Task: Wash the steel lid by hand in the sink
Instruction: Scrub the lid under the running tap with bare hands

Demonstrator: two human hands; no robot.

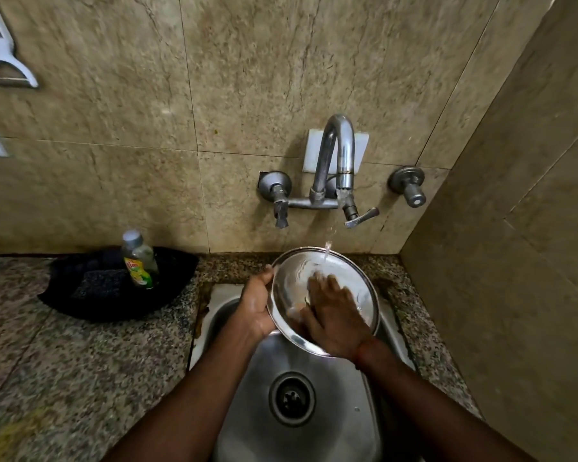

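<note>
Steel lid (334, 271) is gripped at its rim by left hand (256, 303) over sink (331, 425); right hand (334, 315), fingers open, is pressed flat inside under tap (339, 151) water.

One label, only partly readable

The dish soap bottle (138, 260) is standing on the worktop (80, 355) and is showing a yellow and green label with red letters; they are too blurred and cut to read as a full word.
</note>
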